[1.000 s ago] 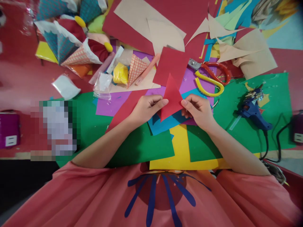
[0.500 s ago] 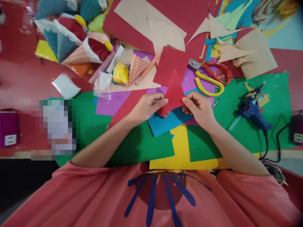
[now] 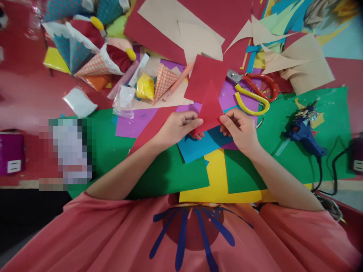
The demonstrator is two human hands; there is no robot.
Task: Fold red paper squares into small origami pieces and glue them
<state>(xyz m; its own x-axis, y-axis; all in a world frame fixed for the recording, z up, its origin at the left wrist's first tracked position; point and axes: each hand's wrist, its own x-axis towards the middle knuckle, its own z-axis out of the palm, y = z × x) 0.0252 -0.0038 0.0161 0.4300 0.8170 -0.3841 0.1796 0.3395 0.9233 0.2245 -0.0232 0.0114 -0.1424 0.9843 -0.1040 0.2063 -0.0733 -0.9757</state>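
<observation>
Both hands hold a red paper triangle (image 3: 210, 109) by its lower corners, its tip pointing away from me. My left hand (image 3: 183, 126) pinches the left corner between thumb and fingers. At the right corner, my right hand (image 3: 239, 128) is closed in a similar pinch. Just beyond the triangle lies a darker red paper square (image 3: 206, 75). A blue sheet (image 3: 195, 147) is underneath the hands. To the right of the square rest scissors (image 3: 252, 107) with one yellow and one red handle.
A blue glue gun (image 3: 303, 136) lies right on a green sheet (image 3: 334, 158), its cord running toward me. Several paper cones (image 3: 95, 66) stand at the back left, near a yellow packet (image 3: 145, 87). Beige paper scraps (image 3: 312, 68) lie at the back right.
The hands keep the same pinch on the red triangle. The whole view has shifted very slightly; otherwise things look the same.
</observation>
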